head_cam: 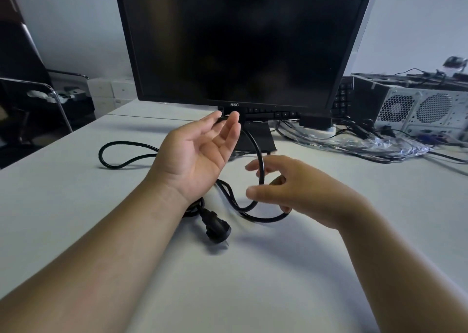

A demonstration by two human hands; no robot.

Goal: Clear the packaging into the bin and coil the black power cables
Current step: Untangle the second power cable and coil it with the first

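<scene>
A black power cable [262,165] lies in loose loops on the white table [278,269] in front of the monitor. Its plug [216,227] rests near my left wrist, and one loop [106,155] reaches out to the left. My left hand [200,155] is raised palm up, pinching the cable between thumb and fingertips just below the monitor's edge. From there the cable arcs down through my right hand [298,193], whose thumb and fingers are spread loosely around it without gripping. Clear plastic packaging [395,147] lies crumpled at the right.
A black monitor [235,41] on its stand fills the middle back. A computer case [417,104] with tangled cables and a keyboard [343,97] stands at the right. A chair [38,92] and white boxes [109,89] are at the left, off the table.
</scene>
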